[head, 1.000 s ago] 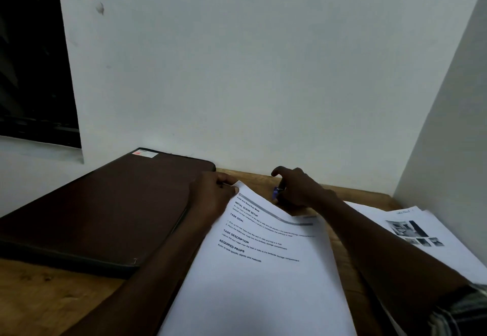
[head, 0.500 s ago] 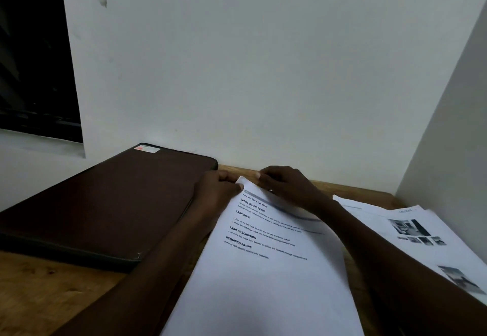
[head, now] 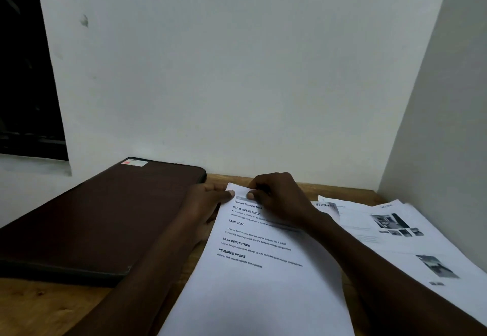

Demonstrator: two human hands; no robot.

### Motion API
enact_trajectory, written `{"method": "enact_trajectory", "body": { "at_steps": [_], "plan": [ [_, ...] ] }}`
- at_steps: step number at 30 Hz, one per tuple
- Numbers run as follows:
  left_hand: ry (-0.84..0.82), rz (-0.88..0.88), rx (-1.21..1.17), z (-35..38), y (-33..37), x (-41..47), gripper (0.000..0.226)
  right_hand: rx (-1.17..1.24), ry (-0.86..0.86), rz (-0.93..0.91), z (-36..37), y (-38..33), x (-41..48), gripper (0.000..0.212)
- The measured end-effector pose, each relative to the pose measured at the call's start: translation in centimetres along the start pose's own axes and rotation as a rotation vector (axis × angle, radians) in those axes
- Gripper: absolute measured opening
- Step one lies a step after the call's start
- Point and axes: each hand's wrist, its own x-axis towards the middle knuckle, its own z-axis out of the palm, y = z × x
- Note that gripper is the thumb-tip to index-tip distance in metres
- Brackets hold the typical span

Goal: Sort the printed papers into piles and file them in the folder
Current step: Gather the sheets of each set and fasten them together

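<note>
Paperwork lay across a wooden table (head: 39, 309) set into the corner of a pale wall (head: 237, 72), seen from the head camera. A person's left hand (head: 203, 203) held the far left corner of a printed sheet (head: 258, 269), the thumb lying on top of the paper and the fingers hidden beneath it. The right hand (head: 279, 198), fingers curled, pinched the same far edge just beside the left thumb. The sheet, headed "Fold and Store Eye Mask" with lines reading "Initial Scene Setup", "Task Goal" and "Required Props", ran from the hands down to the near edge of the view between the two forearms. To its left rested a closed dark brown folder (head: 105, 217), flat on the table, with a small sticker (head: 134, 163) at its far corner. To the right of the right arm, a loose pile of printed papers (head: 395, 235) bearing small photographs was spread against the side wall, some sheets marked by hand at the top. A dark window opening (head: 23, 72) filled the upper left.
</note>
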Motion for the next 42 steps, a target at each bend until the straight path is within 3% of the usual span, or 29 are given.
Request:
{"method": "enact_trajectory", "body": {
  "at_steps": [3, 6, 20, 30, 38, 42],
  "plan": [
    [0.008, -0.03, 0.042, -0.12, -0.07, 0.16, 0.027, 0.014, 0.02, 0.018, -0.03, 0.13, -0.15, 0.007],
    [-0.003, -0.003, 0.077, -0.1, -0.07, 0.24, 0.014, 0.024, 0.021, 0.03, 0.0, 0.13, -0.31, 0.007],
    [-0.004, 0.111, 0.024, 0.23, -0.66, 0.37, 0.004, 0.029, 0.034, 0.045, -0.14, -0.16, -0.52, 0.008],
    [-0.049, 0.073, 0.073, -0.2, -0.6, 0.54, 0.013, 0.041, 0.018, 0.028, 0.06, 0.1, -0.71, 0.008],
    [-0.121, 0.074, -0.076, -0.33, 0.02, 0.3, 0.013, 0.084, 0.059, 0.037, -0.48, 0.43, -0.59, 0.009],
    [-0.114, 0.101, 0.001, -0.05, 0.09, 0.15, 0.018, 0.083, 0.066, 0.046, -0.49, 0.56, -0.77, 0.009]
  ]
}}
